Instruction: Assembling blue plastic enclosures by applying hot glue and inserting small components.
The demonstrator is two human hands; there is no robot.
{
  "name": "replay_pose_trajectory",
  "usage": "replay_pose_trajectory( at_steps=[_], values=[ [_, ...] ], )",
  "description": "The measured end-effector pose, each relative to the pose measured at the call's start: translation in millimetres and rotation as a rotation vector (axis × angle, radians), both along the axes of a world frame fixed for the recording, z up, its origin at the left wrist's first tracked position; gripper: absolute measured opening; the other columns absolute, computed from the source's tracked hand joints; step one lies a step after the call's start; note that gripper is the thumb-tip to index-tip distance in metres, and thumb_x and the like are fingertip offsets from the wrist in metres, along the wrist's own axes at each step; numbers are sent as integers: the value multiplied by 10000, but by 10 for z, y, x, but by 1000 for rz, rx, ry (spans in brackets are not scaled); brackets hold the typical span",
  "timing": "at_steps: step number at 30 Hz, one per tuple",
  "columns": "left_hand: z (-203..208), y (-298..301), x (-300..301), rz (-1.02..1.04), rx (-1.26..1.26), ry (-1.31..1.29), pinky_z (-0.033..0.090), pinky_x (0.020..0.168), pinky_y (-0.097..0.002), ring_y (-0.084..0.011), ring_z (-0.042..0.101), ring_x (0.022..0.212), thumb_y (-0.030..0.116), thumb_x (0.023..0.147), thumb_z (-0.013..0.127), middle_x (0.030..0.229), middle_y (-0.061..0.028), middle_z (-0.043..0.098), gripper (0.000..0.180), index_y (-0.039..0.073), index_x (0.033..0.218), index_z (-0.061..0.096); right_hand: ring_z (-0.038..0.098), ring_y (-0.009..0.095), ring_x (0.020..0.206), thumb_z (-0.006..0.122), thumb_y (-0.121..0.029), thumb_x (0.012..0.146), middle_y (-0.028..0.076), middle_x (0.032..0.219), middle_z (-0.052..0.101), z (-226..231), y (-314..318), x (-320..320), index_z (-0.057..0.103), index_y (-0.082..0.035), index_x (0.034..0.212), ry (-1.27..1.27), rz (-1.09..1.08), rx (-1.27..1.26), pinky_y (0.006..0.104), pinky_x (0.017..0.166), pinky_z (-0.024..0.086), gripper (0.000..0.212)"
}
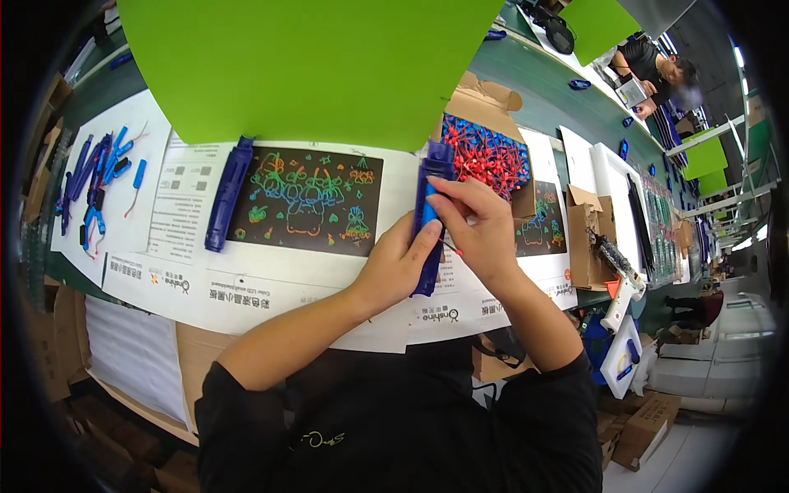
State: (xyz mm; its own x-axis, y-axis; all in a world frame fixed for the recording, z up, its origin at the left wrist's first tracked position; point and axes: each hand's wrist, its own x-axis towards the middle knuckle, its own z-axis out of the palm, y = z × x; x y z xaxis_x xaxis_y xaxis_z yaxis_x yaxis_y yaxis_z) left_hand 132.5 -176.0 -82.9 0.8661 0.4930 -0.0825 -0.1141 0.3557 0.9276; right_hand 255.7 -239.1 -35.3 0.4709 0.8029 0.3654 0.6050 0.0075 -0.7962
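Observation:
A long dark blue plastic housing stands lengthwise in front of me, right of centre. My left hand is wrapped round its lower part, thumb on top. Along the housing lies a light blue cylindrical battery, pinched by the fingertips of my right hand. A thin wire with a reddish end shows below the right fingers. A second dark blue housing lies to the left on printed paper. Just beyond my right hand is an open cardboard box full of blue batteries with red wires.
A large bright green panel rises at the far side. At left, loose batteries and housings lie on white paper. To the right stand a cardboard box and a white-handled tool. Another person sits at the far right.

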Motion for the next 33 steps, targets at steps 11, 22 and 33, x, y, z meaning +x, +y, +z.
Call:
replay_pose_trajectory(
  at_steps=[11,22,33],
  values=[
    [91,148,33,-132,-55,-124,497,590,-265,-124,575,639,240,943,468,763,-73,577,275,8,1089,487,555,85,868,542,-174,920,49,973,619,162,-94,97,553,25,1117,630,131,-191,244,759,457,280],
    [100,106,-20,-155,80,-44,483,607,-249,-98,592,667,170,928,491,757,-60,628,207,-20,900,568,548,76,694,551,-129,909,54,846,626,213,-110,9,593,32,1009,626,244,-175,229,595,465,194],
    [-6,107,-64,-137,370,-147,482,741,-293,-168,613,814,167,933,425,940,-117,628,316,16,1210,448,618,135,799,555,-291,897,93,973,640,936,75,1480,549,0,1109,530,-94,19,272,703,499,359]
  ],
)
